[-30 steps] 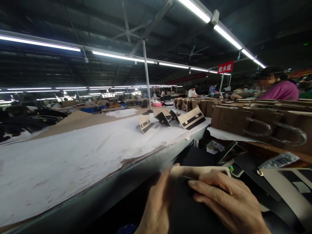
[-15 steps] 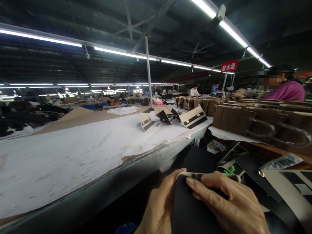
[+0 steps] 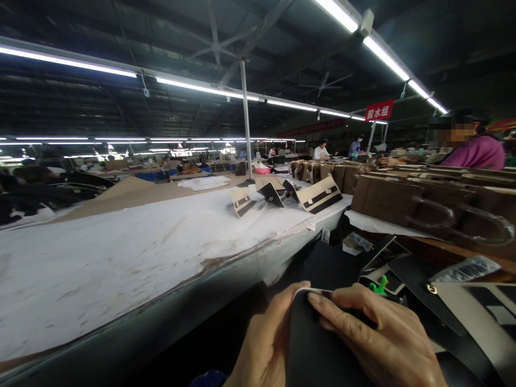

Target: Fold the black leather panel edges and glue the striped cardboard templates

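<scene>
Low in the head view, both my hands grip a black leather-like panel [image 3: 312, 344] with a pale edge along its top. My left hand [image 3: 264, 338] is wrapped round the panel's left side, its thumb up by the top corner. From the right, my right hand [image 3: 382, 333] presses a finger on the panel's face near that corner, while its other fingers curl at the top edge. Just behind my right hand shows a small green plastic piece [image 3: 379, 285]. The panel's lower part runs out of view.
A table covered in white paper [image 3: 121, 274] stretches left, with several black-and-beige flap pieces [image 3: 322, 194] at its far end. Brown bags [image 3: 387, 196] stand in rows at right, a person in purple [image 3: 478, 150] behind them. Black panels with a metal clasp [image 3: 432, 288] lie at lower right.
My hands and the panel stay almost in place, with only a slight shift. The green piece shows more fully. The person in purple has an arm reaching over the bags.
</scene>
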Motion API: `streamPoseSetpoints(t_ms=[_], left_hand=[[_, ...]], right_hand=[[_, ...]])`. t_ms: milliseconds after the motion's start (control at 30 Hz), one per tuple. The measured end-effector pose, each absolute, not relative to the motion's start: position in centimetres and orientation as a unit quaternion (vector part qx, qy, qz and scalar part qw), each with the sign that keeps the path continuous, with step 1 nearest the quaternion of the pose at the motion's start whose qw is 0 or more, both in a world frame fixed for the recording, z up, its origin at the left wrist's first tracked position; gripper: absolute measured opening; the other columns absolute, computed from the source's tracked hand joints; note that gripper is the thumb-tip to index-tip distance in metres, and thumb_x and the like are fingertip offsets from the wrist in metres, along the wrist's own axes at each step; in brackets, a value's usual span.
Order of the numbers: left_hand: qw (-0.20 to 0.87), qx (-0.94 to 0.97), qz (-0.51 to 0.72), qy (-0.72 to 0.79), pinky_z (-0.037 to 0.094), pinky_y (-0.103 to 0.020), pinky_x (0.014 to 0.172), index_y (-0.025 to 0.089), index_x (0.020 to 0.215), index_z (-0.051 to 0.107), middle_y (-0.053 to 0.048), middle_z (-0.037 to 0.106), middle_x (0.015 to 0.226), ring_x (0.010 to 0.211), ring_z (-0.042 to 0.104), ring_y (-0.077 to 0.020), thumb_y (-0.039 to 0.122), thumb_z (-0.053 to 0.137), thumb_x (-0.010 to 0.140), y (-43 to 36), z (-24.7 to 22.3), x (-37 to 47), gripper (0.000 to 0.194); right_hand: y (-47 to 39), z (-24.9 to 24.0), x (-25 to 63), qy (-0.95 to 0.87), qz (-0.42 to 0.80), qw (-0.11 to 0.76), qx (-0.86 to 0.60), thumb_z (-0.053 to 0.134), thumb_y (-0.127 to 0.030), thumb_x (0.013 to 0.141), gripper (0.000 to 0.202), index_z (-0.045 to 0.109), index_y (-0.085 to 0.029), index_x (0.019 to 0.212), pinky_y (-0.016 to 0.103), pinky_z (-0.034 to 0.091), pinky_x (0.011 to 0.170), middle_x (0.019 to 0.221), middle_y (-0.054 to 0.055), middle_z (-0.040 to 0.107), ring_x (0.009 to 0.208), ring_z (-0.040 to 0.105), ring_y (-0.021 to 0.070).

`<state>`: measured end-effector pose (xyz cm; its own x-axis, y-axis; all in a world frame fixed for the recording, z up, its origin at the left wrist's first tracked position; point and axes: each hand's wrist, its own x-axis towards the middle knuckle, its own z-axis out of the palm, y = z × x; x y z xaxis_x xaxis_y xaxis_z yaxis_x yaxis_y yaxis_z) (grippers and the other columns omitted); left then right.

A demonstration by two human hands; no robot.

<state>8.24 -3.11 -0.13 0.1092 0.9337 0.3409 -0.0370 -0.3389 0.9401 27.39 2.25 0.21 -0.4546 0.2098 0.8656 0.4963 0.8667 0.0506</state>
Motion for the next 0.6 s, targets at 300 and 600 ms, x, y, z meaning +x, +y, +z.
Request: streamPoseSetpoints(t_ms=[300, 600], left_hand=[[0.4, 0.623, 0.513, 0.435, 0.056, -0.019, 0.075, 0.027, 0.14, 0.061, -0.003, 0.079, 0.096, 0.08, 0.074, -0.0146, 0.064, 0.046, 0.096, -3.3, 0.6, 7.8, 0.059], [0.379, 0.584, 0.517, 0.498, 0.056, -0.033, 0.092, 0.03, 0.134, 0.065, -0.005, 0.075, 0.107, 0.093, 0.071, -0.0235, 0.079, 0.04, 0.089, -4.0, 0.0, 7.2, 0.071]], right_hand=[[2.5, -0.3, 27.9, -0.857, -0.147, 0.442, -0.219, 0.053, -0.011, 0.101, 0.047, 0.054, -0.03, 0.143, 0.014, 0.052, 0.062, 0.088, 0.0, 0.068, 0.071, 0.066, 0.007], [2.4, -0.1, 26.9, -0.858, -0.105, 0.455, -0.213, 0.053, -0.006, 0.098, 0.052, 0.052, -0.029, 0.145, 0.017, 0.051, 0.061, 0.088, 0.0, 0.068, 0.07, 0.065, 0.0083]])
